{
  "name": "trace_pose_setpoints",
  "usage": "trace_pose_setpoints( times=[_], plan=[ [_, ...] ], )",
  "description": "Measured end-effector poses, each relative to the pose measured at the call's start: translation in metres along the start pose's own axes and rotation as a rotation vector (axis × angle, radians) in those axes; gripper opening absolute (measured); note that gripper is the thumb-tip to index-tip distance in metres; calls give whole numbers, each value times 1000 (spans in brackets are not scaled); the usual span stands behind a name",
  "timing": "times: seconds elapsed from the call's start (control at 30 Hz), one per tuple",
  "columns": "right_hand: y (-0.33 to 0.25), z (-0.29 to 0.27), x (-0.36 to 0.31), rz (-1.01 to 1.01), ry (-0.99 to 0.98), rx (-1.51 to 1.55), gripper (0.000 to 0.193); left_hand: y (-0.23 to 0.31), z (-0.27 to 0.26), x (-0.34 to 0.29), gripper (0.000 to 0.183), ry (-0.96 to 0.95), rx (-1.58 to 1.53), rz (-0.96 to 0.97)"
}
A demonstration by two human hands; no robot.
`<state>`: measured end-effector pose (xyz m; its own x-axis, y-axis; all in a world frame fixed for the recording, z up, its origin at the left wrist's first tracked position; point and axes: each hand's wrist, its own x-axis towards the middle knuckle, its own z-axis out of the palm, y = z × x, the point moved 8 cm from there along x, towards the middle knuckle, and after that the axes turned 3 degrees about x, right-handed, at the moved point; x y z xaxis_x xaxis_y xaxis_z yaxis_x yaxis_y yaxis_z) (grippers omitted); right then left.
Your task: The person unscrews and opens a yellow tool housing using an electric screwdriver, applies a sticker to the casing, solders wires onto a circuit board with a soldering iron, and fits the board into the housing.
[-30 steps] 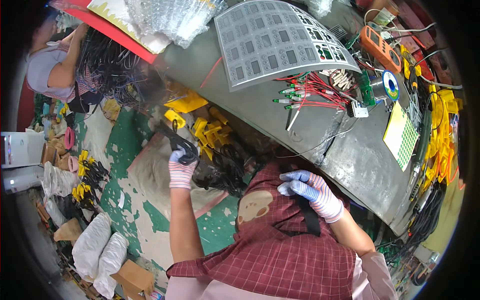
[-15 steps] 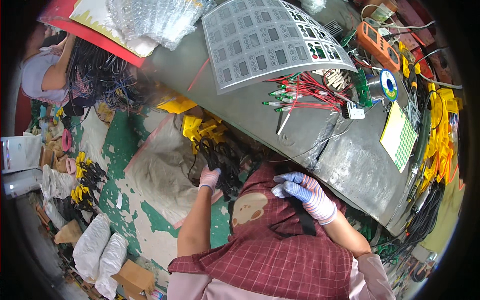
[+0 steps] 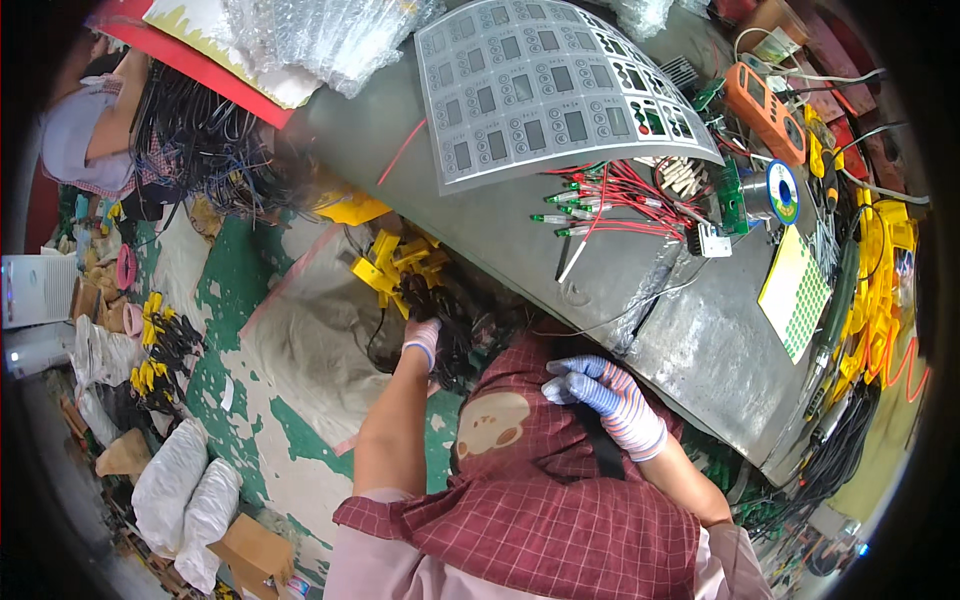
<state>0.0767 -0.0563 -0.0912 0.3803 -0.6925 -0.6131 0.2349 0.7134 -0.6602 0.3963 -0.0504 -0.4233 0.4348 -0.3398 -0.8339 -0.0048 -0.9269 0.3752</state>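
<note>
My left hand (image 3: 421,338), in a striped glove, reaches down beside the bench and is closed around black cables (image 3: 440,320). Yellow plastic housings (image 3: 385,268) sit at the upper end of that dark bundle, and my fingertips are partly hidden among the cables. Over my lap, next to the bench edge, hovers my gloved right hand (image 3: 618,405). Its fingers point left with a gap between them, and nothing shows in it. A maroon checked apron (image 3: 540,520) covers my lap.
The metal bench (image 3: 720,340) bears a printed sheet (image 3: 540,90), red wires with green ends (image 3: 610,205), a solder spool (image 3: 783,190) and an orange meter (image 3: 765,110). White sacks (image 3: 170,475) and a cardboard box (image 3: 250,550) stand on the floor. Another person (image 3: 85,140) sits at far left.
My left hand has shifted a little, and the yellow housings beside it have turned and spread. My right hand stays nearly in place. The whole view has shifted slightly.
</note>
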Motion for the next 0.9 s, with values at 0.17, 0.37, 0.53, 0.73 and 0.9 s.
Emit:
trace_pose_setpoints(
  times=[0.17,0.37,0.53,0.73,0.9],
  plan=[
    [-1,-8,1,-3,29,2,43,3,-1,-38,41,-82,-8,59],
    [1,-2,2,14,1,-39,43,-41,48,-22,42,-261,-455,-132],
    [1,-1,0,15,2,-17,44,-11,98,-41,38,-565,-155,16],
    [-4,-1,-4,-2,6,-36,39,-22,98,-61,40,-565,-184,122],
    [-12,-1,-13,-96,-24,-274,38,-22,37,-107,33,-473,-137,178]
  ],
)
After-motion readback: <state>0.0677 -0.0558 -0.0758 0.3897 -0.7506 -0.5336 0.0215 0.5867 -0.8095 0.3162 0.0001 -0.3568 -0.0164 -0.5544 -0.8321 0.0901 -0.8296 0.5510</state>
